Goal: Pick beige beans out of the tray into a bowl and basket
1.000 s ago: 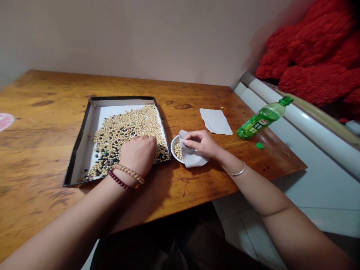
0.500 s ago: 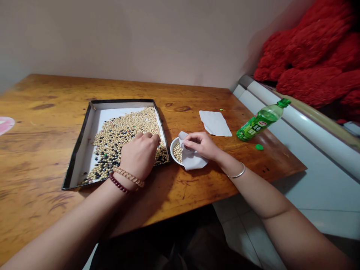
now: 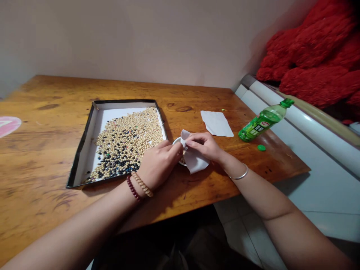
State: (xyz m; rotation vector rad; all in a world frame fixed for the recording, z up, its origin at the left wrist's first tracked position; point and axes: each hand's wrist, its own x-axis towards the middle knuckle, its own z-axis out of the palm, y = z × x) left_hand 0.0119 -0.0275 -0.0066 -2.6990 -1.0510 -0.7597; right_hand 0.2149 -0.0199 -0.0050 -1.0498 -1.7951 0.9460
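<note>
Across the honey-brown wooden worktop (image 3: 42,150), both bare hands meet over a small round white bowl (image 3: 177,141) that sits just right of a shallow black-rimmed tray (image 3: 84,150) lined with white paper. The right hand (image 3: 204,146) has thumb and fingers closed together on a crumpled white paper sheet (image 3: 194,162), whose long axis runs from upper left to lower right across the bowl, hiding most of its mouth. A few pale round soybeans (image 3: 184,152) show through the narrow gap between the hands. The left hand (image 3: 159,165) reaches in from the tray side with curled fingers (image 3: 176,148) at the paper's upper edge; whether they pinch it cannot be told. The bowl lies between the hands, with the tray's right wall close on its left. To the right, open wood stretches towards a flat white paper square (image 3: 217,123), a green plastic bottle (image 3: 263,125) lying on its side and a round green cap (image 3: 261,147). A dense spread of mixed pale and black beans (image 3: 126,144) fills much of the tray.
</note>
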